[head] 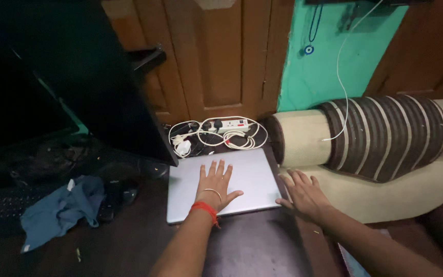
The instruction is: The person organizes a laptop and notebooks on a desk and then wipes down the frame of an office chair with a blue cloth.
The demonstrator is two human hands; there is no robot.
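A closed silver laptop (242,182) lies flat on the dark desk (252,246), its far edge just short of a white power strip (227,124) and a tangle of white cables (201,136) bunched against the wooden door panels (216,56). The person's left hand (215,183) rests palm down on the lid, fingers spread and fully open, gripping nothing; a thin bangle and a red thread band (204,208) sit at the wrist. The right hand (303,194) is also flat and open, fingers fanned out, lying at the laptop's right edge where the desk meets a beige cushion (385,190) (whether the fingertips actually touch the lid or just the desk beside it, I cannot tell). It holds nothing either. Behind that hand sits a roll-shaped bolster (303,136), beige at its near end and covered further along with a dark cloth striped in pale bands (385,133); a thin white wire (340,77) trails down the turquoise wall (329,46) onto it. To the left of the laptop, a large dark monitor (78,66) leans over the desk, its lower corner close to the lid's far left corner. Further left lie a black keyboard (1,208) and a crumpled blue cloth (62,208), well apart from both hands.
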